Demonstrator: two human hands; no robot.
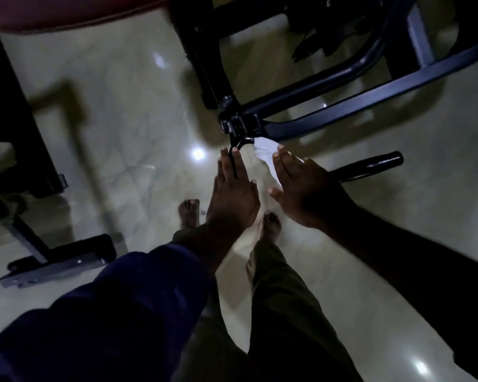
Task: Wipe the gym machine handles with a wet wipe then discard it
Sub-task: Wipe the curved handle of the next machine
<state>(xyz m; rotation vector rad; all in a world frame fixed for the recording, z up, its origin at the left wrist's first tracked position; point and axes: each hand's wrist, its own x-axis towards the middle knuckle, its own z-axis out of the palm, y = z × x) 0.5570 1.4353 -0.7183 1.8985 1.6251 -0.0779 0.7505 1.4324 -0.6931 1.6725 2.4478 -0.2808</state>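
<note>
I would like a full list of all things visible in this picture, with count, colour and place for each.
Wet wipe: one, white, under the right hand's fingers, by the machine joint.
Machine frame: one, dark blue-black tubes, upper right.
Handle bar: one, black, right of the hands, partly hidden behind the right hand.
Thin strap: one, black, between the left hand's fingers.
Padded seat: one, dark red, top left.
Second machine base: one, black and grey, left.
Floor: pale glossy tiles.
Left hand: blue sleeve.
Right hand: open, flat.
Feet: two, bare, below the hands.
</note>
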